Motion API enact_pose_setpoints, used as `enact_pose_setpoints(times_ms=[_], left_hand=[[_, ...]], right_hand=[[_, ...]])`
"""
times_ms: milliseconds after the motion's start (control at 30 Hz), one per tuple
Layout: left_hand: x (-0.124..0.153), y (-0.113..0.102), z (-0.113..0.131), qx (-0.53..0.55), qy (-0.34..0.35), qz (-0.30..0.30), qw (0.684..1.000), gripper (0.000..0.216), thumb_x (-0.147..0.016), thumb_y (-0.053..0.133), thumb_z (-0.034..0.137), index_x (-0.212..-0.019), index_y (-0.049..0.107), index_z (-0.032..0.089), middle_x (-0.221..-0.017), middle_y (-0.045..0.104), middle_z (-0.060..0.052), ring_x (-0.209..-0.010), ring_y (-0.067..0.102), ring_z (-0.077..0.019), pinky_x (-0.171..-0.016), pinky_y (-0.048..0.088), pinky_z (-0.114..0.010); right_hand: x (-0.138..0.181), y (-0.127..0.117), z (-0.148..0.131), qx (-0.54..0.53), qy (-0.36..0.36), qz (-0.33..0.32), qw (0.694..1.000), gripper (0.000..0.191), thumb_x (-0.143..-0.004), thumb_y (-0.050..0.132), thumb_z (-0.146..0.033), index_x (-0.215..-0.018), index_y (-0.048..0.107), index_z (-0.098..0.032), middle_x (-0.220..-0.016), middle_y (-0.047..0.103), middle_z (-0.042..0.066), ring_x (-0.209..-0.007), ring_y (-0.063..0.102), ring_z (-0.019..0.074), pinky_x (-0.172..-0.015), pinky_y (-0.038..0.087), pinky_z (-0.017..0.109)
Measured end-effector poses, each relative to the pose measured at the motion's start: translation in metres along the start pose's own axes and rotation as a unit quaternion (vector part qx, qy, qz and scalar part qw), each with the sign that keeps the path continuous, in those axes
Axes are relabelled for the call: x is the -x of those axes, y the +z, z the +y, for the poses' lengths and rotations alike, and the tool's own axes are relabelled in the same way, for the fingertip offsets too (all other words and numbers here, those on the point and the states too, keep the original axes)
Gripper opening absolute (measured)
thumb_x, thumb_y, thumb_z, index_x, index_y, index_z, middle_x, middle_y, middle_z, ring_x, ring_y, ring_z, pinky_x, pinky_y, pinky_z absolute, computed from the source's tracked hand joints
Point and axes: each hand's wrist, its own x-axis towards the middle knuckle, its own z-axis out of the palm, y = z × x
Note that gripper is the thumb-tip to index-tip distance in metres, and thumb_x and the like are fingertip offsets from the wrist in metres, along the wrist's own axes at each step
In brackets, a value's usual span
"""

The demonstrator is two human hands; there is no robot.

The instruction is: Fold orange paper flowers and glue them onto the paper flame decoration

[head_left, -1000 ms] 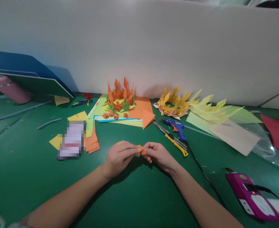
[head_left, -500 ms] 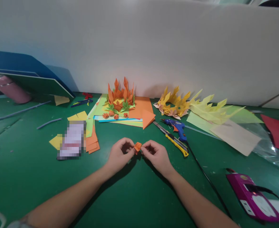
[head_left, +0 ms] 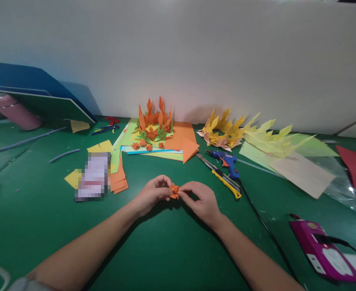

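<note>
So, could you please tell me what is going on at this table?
A person pinches a small folded orange paper piece between the left hand and right hand, above a green table. Beyond it, an orange paper crown stands on paper sheets. A blue glue gun and yellow-handled cutter lie to the right, untouched.

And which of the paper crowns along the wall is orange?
The left crown, standing on coloured sheets; the middle crown is golden yellow and the right crown pale yellow.

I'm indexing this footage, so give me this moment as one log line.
left hand: pinching folded orange paper | right hand: pinching its other side | nearby: glue gun, yellow-handled cutter
</note>
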Motion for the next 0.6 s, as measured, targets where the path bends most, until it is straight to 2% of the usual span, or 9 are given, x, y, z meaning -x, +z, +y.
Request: enact_pose_setpoints(times_ms=[100, 167, 367, 500, 600], left_hand=[[-0.001, -0.0007, 0.0012, 0.038, -0.019, -0.018, 0.999, 0.027, -0.052, 0.082, 0.021, -0.069, 0.061, 0.016, -0.068, 0.063, 0.002, -0.06, 0.057, -0.0073, -0.058, 0.045, -0.02], [-0.0016, -0.0004, 0.001, 0.035, -0.007, -0.012, 0.999, 0.032, -0.05, 0.085, 0.026, -0.072, 0.063, 0.017, -0.069, 0.063, 0.003, -0.06, 0.057, -0.0075, -0.059, 0.045, -0.021], [-0.0014, 0.0028, -0.0032, 0.004, 0.029, 0.002, 1.0, 0.035, -0.053, 0.084, 0.036, -0.072, 0.063, 0.016, -0.065, 0.063, 0.003, -0.06, 0.058, -0.0082, -0.06, 0.044, -0.022], [-0.0005, 0.0054, -0.007, 0.018, 0.052, 0.029, 0.998, 0.037, -0.053, 0.083, 0.037, -0.074, 0.062, 0.015, -0.068, 0.066, 0.002, -0.062, 0.06, -0.0084, -0.066, 0.047, -0.023], [0.0003, 0.0072, -0.0086, 0.017, 0.054, 0.049, 0.997, 0.038, -0.055, 0.082, 0.039, -0.076, 0.062, 0.015, -0.069, 0.065, 0.002, -0.062, 0.059, -0.0079, -0.063, 0.048, -0.022]], right_hand=[[-0.0017, 0.0008, -0.0008, -0.078, 0.145, 0.024, 0.986, 0.012, -0.08, 0.059, -0.026, -0.07, 0.063, -0.021, -0.065, 0.067, 0.002, -0.058, 0.06, 0.0144, -0.057, 0.048, 0.025], [-0.0026, 0.0012, -0.0017, -0.114, 0.195, 0.026, 0.974, 0.012, -0.078, 0.059, -0.028, -0.069, 0.063, -0.021, -0.066, 0.067, 0.002, -0.058, 0.059, 0.0146, -0.056, 0.048, 0.026], [-0.0044, 0.0012, -0.0063, -0.154, 0.228, 0.02, 0.961, 0.015, -0.075, 0.06, -0.031, -0.066, 0.064, -0.02, -0.065, 0.066, 0.003, -0.058, 0.059, 0.0154, -0.058, 0.048, 0.027], [-0.0052, 0.0031, -0.0045, -0.219, 0.293, 0.0, 0.931, 0.019, -0.075, 0.061, -0.037, -0.066, 0.062, -0.02, -0.055, 0.06, -0.001, -0.048, 0.054, 0.0129, -0.05, 0.046, 0.026], [-0.0044, 0.0055, -0.0034, -0.241, 0.314, -0.006, 0.918, 0.02, -0.074, 0.061, -0.038, -0.067, 0.062, -0.019, -0.052, 0.059, -0.001, -0.043, 0.052, 0.0121, -0.046, 0.045, 0.025]])
